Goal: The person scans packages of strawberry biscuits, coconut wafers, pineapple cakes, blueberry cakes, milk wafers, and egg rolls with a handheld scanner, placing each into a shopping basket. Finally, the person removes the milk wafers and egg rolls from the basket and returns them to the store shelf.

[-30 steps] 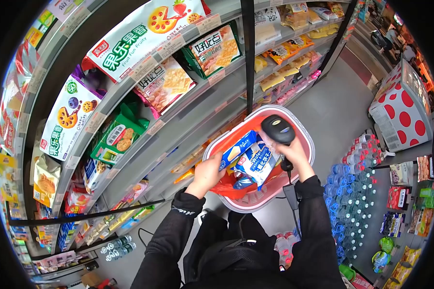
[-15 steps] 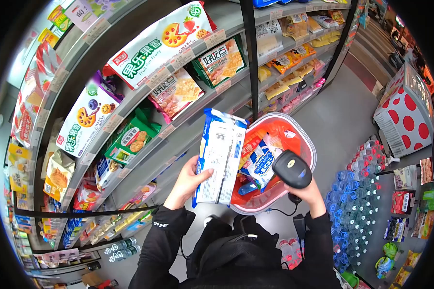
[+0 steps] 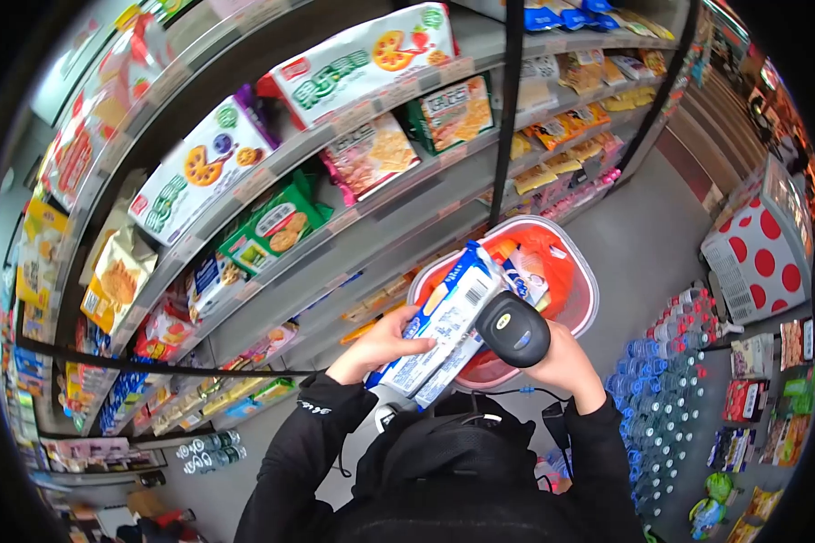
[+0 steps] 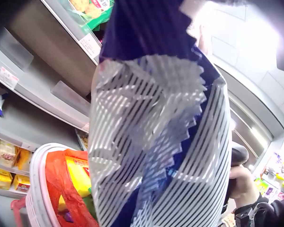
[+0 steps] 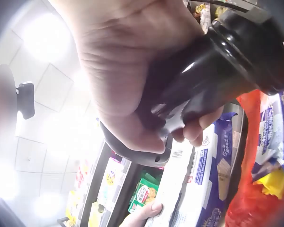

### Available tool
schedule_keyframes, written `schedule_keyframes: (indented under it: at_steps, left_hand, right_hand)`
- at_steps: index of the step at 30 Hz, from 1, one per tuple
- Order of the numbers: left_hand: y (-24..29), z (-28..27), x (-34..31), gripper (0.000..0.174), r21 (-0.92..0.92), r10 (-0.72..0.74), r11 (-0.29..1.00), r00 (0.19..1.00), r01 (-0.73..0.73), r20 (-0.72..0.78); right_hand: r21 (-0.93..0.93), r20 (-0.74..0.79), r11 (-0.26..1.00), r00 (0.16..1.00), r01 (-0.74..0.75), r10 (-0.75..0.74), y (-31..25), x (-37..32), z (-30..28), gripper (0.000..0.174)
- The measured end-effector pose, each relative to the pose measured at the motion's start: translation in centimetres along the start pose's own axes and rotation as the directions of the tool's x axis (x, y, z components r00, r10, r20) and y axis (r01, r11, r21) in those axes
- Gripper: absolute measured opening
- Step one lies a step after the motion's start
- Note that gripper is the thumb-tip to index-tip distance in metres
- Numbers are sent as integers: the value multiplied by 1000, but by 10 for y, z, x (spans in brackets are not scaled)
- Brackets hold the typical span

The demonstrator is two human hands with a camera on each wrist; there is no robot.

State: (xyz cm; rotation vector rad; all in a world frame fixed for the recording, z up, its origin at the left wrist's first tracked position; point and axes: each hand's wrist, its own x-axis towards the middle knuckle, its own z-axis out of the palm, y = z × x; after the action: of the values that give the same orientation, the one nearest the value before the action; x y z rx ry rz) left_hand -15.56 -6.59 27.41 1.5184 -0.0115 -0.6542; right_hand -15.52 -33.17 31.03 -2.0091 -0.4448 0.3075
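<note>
My left hand (image 3: 382, 346) holds a blue-and-white wafer biscuit pack (image 3: 453, 319) by its long side, thumb across the printed face, where a barcode shows. The pack's silvery crimped end (image 4: 156, 132) fills the left wrist view. My right hand (image 3: 563, 369) grips a black barcode scanner (image 3: 513, 329) by its handle; the scanner's head overlaps the pack's right side in the head view. From the right wrist, fingers wrap the dark handle (image 5: 194, 80). Behind both sits a pink-and-white basket (image 3: 587, 271), partly covered by the pack, with a red bag (image 3: 552, 258) and snack packs inside.
Shelves of biscuit packs (image 3: 285, 222) curve along the left and front. Bundled water bottles (image 3: 666, 407) stand on the floor at right, below a white box with red dots (image 3: 759, 262). The scanner's cable (image 3: 525, 391) runs down past my right arm.
My left hand has lifted the wafer pack out of the basket and turned its barcode face upward. The scanner in my right hand has moved left, over the pack's side.
</note>
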Motion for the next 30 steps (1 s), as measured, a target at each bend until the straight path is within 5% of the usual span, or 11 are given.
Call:
schedule_keyframes:
  at_steps: [17,20,22,24,30]
  left_hand:
    - [-41,-39,-31,55,-18,51,999,999,-51,7]
    - [-40,-45,-41,56,18,68,998,998,-68,-13]
    - [-34,-49,-55,54,62,66,996,997,-63,-43]
    - [-33,-55,-71,53,304,166,943,984,-137,-71]
    - [-23,-73,-139,49,648,270,751,955,-129,-124]
  right_hand:
    - [-24,11,1000,1000,-15,15,-28,10,39,30]
    - [156,-144,988,989,-5,28,-18,6,47,33]
    - [496,-70,861,984,-111,167,-20,7,49,30]
    - [678,-84,728,973,-104,217,-24,11,58,27]
    - [729,-22,654,947,-204,320,-32,37,108,26]
